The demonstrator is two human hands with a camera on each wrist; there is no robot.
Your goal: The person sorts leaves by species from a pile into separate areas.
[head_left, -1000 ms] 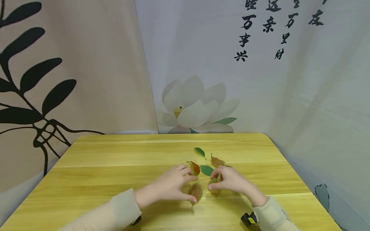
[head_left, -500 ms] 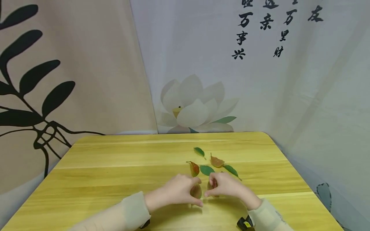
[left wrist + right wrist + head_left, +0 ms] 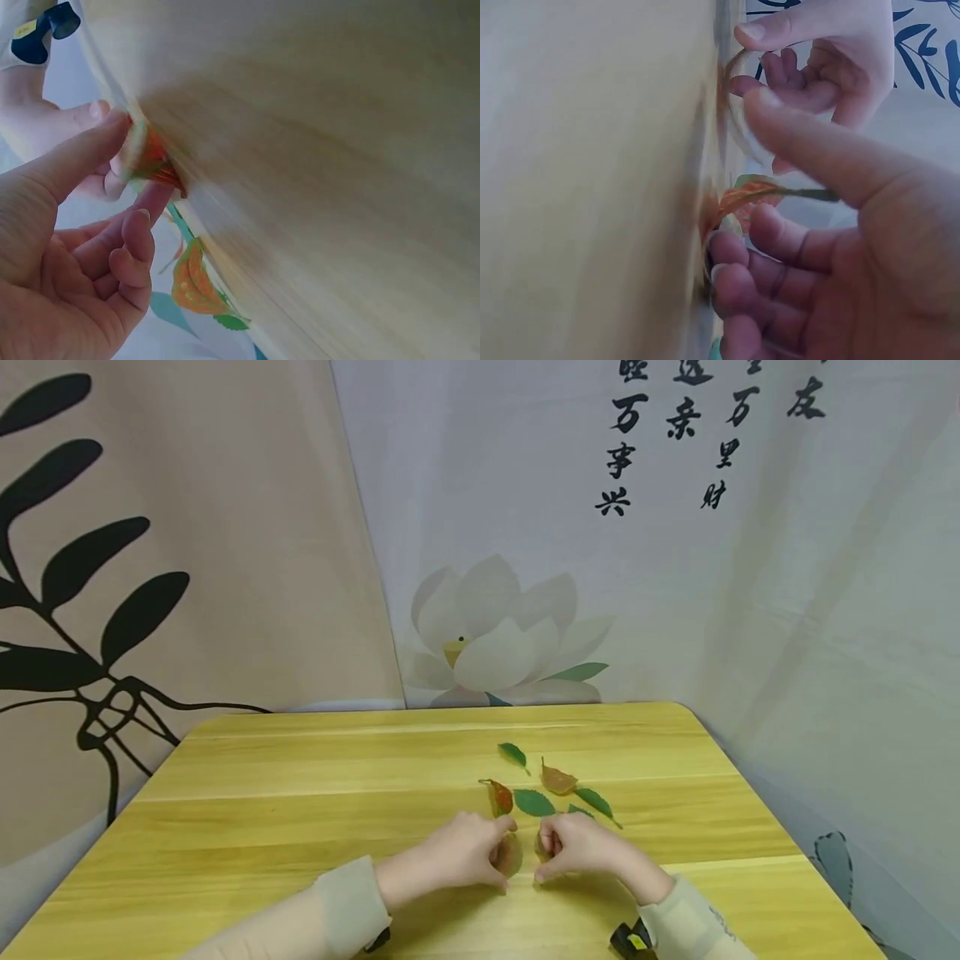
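My left hand (image 3: 459, 852) holds a brownish leaf (image 3: 512, 856) low on the table, thumb at its near end and index finger at its far end. In the left wrist view an orange and green leaf (image 3: 148, 157) shows blurred between thumb and index finger. Facing it, my right hand (image 3: 588, 845) curls thumb and fingers round another leaf (image 3: 540, 849), mostly hidden by the fingers. The two hands stand a small gap apart. Beyond them lie a red leaf (image 3: 499, 797) and a green leaf (image 3: 534, 802).
Farther back on the wooden table (image 3: 315, 777) lie a small green leaf (image 3: 513, 753), a brown leaf (image 3: 558, 780) and a slim green leaf (image 3: 596, 800). Part of one more green leaf (image 3: 579, 811) shows behind the right hand. A printed curtain (image 3: 262, 527) hangs behind the table.
My left hand has come nearer the person and closed more round its leaf. The right hand has moved left and nearer with its leaf, uncovering the slim green leaf and part of another.
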